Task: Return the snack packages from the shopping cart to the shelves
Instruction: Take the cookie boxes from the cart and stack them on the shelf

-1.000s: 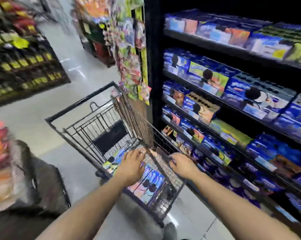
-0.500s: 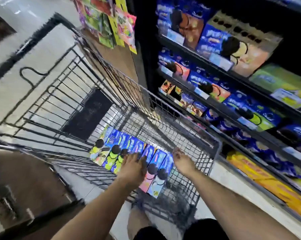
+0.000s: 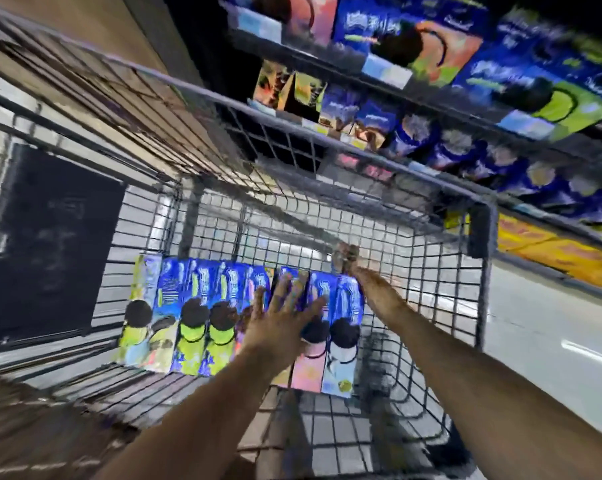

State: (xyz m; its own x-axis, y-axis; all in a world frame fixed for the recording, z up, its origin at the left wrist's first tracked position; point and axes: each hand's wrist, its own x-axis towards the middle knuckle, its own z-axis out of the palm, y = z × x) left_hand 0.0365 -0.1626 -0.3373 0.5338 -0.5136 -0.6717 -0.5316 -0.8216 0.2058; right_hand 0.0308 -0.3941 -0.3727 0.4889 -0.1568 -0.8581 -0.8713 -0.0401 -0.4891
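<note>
Store shelves (image 3: pixel 448 97) stacked with blue cookie packs rise on your right, and the wire shopping cart (image 3: pixel 481 233) stands close beside them, its right wall running along the lower shelf edge. On the cart's floor the snack packages (image 3: pixel 195 306) lie flat in one row, side by side. Each one's long axis points away from you, with the dark round cookie pictures at the ends nearer you. Your left hand (image 3: pixel 278 320) is released, fingers spread, over the middle-right of that row and grasping nothing. Most of the packs stretch off to its left. Your right hand (image 3: pixel 348 261) reaches to the far end of the rightmost package (image 3: pixel 342 358). It is the hand nearer the shelves, but motion blur hides whether its grip has closed on the pack. The coming lift looks to turn on that end pack: it sits between both hands, and the shelves lie up and to its right. The lettering on the blue wrappers is too smeared to read, as are the shelf tags, so no brand can be confirmed.
</note>
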